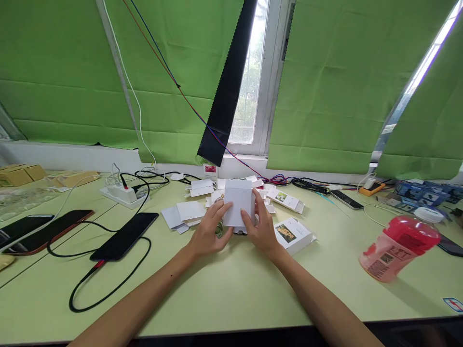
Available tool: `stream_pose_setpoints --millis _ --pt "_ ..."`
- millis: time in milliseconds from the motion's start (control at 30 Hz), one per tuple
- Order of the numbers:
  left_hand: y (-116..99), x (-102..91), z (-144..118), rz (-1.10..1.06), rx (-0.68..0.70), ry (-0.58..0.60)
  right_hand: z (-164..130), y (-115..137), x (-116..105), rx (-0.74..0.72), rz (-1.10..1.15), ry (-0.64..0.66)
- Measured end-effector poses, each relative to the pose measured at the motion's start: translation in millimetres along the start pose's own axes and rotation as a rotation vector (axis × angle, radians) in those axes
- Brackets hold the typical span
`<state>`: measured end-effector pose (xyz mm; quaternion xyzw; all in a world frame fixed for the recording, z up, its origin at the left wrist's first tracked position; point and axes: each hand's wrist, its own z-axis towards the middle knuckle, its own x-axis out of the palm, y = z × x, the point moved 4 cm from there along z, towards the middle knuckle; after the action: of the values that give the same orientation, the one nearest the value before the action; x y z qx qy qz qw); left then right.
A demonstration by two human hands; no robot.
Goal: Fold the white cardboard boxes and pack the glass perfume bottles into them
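Both hands are up on a small white box [238, 208], held upright over the middle of the pale green counter [231, 289]. The left hand [209, 233] grips its left edge with the thumb laid across the blank front face; the right hand [263, 230] clasps the right side, fingers curled around it. The box is plain matte white card, unprinted on the side facing us, its top flap standing open. Just beside the right hand lies a printed carton [293, 234] with a yellow picture. Flat white cards [184, 213] lie scattered left of it, and a black phone [125, 236] charges farther left. A pink bottle [398, 246] lies well to the right.
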<state>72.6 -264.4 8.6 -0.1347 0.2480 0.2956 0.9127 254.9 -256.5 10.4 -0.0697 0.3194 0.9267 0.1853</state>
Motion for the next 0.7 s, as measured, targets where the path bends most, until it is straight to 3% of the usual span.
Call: stream_pose_setpoints --millis 200,433,700 --pt "-3 1.6 1 -0.072 -0.039 0.058 0 4 -1 -0.087 -0.036 -0.023" --pt "-2 -2.8 3 -0.125 -0.146 -0.087 0 16 -2 -0.281 -0.089 -0.051" --pt "-3 -7.4 5 -0.188 -0.228 -0.181 -4 25 4 -0.435 -0.112 0.037"
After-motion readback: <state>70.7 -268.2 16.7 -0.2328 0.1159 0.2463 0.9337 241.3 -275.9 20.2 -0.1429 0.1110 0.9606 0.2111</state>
